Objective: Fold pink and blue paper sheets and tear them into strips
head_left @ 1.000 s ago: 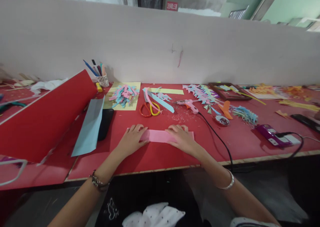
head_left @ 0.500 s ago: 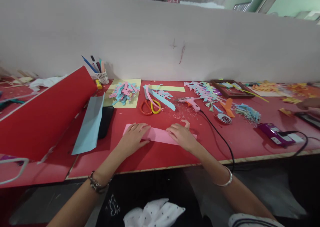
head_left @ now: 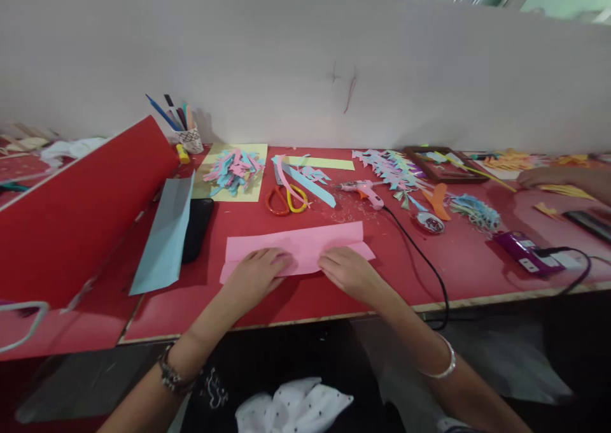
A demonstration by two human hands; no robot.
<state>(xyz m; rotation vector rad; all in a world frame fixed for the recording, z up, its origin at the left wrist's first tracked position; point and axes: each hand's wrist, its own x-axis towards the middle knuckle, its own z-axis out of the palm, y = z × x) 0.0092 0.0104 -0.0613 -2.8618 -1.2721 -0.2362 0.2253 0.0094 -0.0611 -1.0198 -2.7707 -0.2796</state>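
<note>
A pink sheet of paper (head_left: 305,237) with a lengthwise crease lies on the red table in front of me. Its back part stands up a little from the fold. My left hand (head_left: 260,270) grips the near edge left of the middle, fingers close together and thumb hidden. On the same edge, right of the middle, my right hand (head_left: 346,266) holds the paper with bent fingers. Behind the sheet lie scissors (head_left: 287,200) with one red and one yellow handle, and a pink hot glue gun (head_left: 363,191) with a black cord.
Cut paper strips (head_left: 236,170) are heaped on a yellow sheet. Left are a blue paper (head_left: 165,242), a black phone (head_left: 198,229), a tilted red board (head_left: 86,216) and a pen cup (head_left: 191,140). Right are a purple power strip (head_left: 525,253) and another person's hand (head_left: 548,177).
The narrow folded pink paper has opened out along its crease and looks wider. Both my hands have come slightly nearer its near edge. The other person's hand has moved further in.
</note>
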